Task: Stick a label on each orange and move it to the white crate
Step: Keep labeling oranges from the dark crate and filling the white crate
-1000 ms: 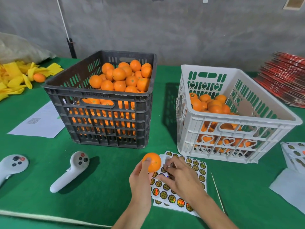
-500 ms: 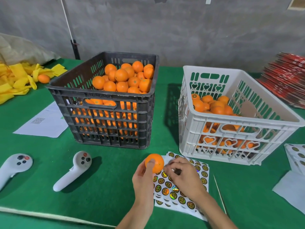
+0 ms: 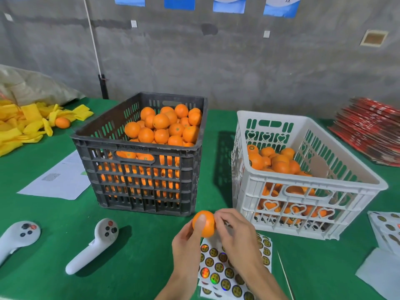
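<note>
My left hand (image 3: 187, 245) grips an orange (image 3: 205, 226) above the sheet of round labels (image 3: 218, 271), thumb across its front. My right hand (image 3: 234, 232) has its curled fingertips against the orange's right side; any label under them is hidden. The dark grey crate (image 3: 138, 182), heaped with oranges, stands behind on the left. The white crate (image 3: 303, 187), partly filled with oranges, stands behind on the right.
Two white controllers (image 3: 94, 245) (image 3: 17, 237) lie at the front left on the green table. A thin stick (image 3: 284, 273) lies right of the label sheet. More label sheets (image 3: 386, 230) and white paper (image 3: 381, 276) at the right edge. Yellow wrappers (image 3: 26, 124), paper (image 3: 58, 180), red stack (image 3: 370, 135).
My right hand left the label sheet and rose to the orange's right side. Both hands lifted the orange slightly, and the camera tilted up.
</note>
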`<state>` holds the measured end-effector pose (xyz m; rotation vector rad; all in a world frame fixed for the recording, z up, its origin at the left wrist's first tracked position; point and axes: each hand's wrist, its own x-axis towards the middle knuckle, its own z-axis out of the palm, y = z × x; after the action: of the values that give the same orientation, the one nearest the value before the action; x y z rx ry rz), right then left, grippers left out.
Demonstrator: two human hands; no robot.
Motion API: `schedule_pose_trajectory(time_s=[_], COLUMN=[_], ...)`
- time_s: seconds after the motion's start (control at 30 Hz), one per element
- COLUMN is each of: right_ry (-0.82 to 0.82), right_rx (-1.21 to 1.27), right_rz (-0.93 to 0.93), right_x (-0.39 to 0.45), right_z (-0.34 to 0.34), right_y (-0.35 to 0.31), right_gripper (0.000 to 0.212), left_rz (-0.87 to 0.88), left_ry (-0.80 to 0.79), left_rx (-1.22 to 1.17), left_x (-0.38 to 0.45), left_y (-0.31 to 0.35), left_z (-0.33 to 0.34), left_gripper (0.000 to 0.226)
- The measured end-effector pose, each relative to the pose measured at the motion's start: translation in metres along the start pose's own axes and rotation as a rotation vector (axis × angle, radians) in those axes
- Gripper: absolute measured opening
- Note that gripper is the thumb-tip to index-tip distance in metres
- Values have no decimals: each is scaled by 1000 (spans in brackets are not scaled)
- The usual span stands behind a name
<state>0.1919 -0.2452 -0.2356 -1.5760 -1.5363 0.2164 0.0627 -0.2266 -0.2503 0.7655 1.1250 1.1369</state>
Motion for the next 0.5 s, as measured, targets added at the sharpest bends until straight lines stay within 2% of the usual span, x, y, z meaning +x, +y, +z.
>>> schedule_pose_trajectory(time_s=[0.13,0.2,0.33,0.5], right_ry=[-31,-30,143,388], right_rx=[-17,-101,-317,-444], right_rz=[-85,-147,-270,-271], right_x=[8,16,50,94], right_z=[-18,-30,-61,-108], right_y=[-28,-41,-55,-46], right_gripper=[34,46,69,65], left_rz=[79,150,387,507], left_ry=[-68,-111,-226,-509], left_rx=[-58,-19,189,331], left_x=[4,9,19,33], left_y=[30,51,100,153], left_z=[6,15,47,103], left_gripper=[41,40,50,47])
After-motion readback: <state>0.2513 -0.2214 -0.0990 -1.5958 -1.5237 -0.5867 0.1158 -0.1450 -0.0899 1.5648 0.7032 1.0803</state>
